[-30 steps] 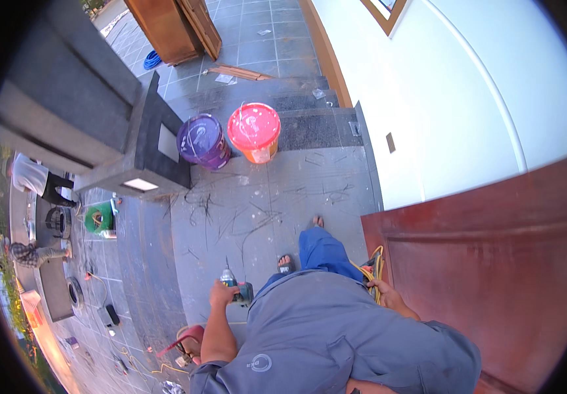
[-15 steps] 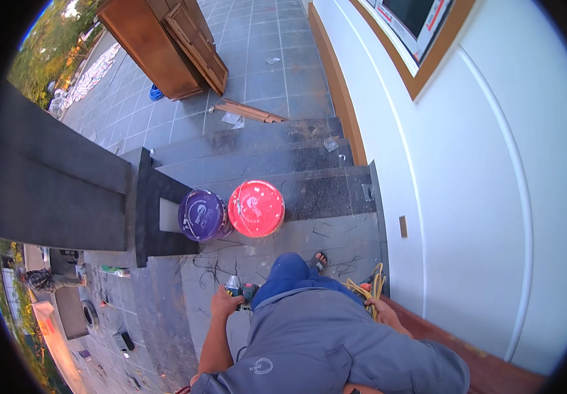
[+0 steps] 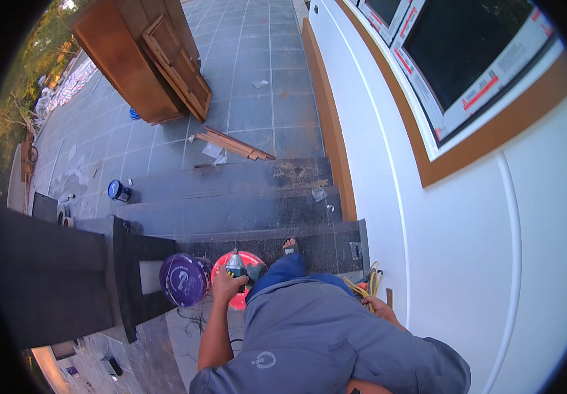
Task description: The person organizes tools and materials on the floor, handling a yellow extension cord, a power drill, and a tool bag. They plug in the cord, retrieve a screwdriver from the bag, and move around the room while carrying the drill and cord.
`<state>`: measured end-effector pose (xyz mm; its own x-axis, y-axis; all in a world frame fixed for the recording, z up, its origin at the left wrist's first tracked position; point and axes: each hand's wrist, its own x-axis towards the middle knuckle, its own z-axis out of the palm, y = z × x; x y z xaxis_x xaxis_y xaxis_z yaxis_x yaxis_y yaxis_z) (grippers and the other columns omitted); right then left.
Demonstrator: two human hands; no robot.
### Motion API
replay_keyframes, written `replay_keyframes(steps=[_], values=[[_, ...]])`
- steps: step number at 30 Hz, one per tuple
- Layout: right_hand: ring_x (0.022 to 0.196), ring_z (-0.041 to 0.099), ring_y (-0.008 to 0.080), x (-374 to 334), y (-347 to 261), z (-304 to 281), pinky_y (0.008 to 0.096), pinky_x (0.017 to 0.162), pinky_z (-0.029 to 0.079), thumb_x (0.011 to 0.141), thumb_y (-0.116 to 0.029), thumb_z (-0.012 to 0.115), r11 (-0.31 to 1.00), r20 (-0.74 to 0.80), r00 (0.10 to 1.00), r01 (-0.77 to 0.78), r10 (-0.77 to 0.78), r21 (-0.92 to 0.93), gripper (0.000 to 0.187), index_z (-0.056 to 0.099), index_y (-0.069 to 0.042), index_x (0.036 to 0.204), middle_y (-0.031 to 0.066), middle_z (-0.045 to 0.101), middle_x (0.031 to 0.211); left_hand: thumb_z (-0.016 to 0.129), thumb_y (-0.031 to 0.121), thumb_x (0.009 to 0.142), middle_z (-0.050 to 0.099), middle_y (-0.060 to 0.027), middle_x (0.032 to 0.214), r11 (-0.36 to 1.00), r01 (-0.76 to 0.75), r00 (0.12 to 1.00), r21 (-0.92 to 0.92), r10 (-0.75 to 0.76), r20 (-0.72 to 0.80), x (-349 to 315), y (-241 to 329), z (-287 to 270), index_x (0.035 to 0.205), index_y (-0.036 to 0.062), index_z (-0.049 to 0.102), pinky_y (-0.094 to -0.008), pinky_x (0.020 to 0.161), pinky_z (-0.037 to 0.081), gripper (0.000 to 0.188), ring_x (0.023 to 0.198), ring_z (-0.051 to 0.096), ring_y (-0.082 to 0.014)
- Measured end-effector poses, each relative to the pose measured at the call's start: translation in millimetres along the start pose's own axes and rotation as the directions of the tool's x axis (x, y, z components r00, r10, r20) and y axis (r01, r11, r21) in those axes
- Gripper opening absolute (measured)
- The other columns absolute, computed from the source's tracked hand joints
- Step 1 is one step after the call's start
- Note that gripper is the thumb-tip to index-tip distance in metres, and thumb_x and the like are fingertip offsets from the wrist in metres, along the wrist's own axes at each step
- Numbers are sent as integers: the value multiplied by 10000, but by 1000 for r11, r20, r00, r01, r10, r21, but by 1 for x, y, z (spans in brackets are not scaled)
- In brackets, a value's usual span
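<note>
My left hand is closed around a teal power drill with a silver nose and a thin bit pointing ahead. Behind the drill is a red bucket lid, partly hidden by it and my body. Left of that stands a purple bucket. On the other side, my right hand grips a looped yellow cord by my hip. Something small and red shows among the loops. My sandalled foot rests on the dark lower step.
Dark stone steps rise ahead to a tiled floor. Wood strips lie beyond them, near a brown cabinet. A blue bucket stands left of the steps, a dark pillar nearer. The white wall runs along the right.
I have moved forward toward the steps, so both buckets are now beside and below me. My foot has reached the step. Both hands keep their holds.
</note>
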<state>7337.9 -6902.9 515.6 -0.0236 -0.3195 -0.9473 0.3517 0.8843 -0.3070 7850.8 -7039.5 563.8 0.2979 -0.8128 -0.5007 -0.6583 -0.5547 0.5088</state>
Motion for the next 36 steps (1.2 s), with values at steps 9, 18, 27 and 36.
replay_keyframes(steps=[9,18,27,36], values=[[628,640,248,142,-176,23,357,643,568,794,-120,629,959,24,971,-239,238,152,135,631,-26,891,102,660,746,827,407,641,721,-265,982,997,0,999,80,3,-40,171,109,-8,1197,8,564,-514,839,546,733,936,704,-454],[689,680,277,248,-359,104,409,678,606,806,-123,627,972,103,993,81,-59,-222,260,637,-12,1041,122,690,804,821,428,640,713,-273,1055,926,369,928,73,-364,-76,314,94,55,1192,1,567,-506,871,553,742,1001,700,-439],[774,699,322,398,-556,192,489,764,609,768,-165,681,933,-55,946,-323,319,-157,419,626,-10,1153,151,711,920,843,472,651,697,-261,1160,779,621,778,89,-626,48,465,136,97,1213,-10,570,-465,936,538,789,1102,680,-403],[876,668,281,511,-702,340,410,831,554,827,-178,683,708,299,902,431,-313,-559,352,638,-27,1142,133,686,946,831,465,688,685,-254,1196,743,665,737,82,-670,91,695,103,143,1232,-17,572,-458,954,541,771,1123,676,-395]])
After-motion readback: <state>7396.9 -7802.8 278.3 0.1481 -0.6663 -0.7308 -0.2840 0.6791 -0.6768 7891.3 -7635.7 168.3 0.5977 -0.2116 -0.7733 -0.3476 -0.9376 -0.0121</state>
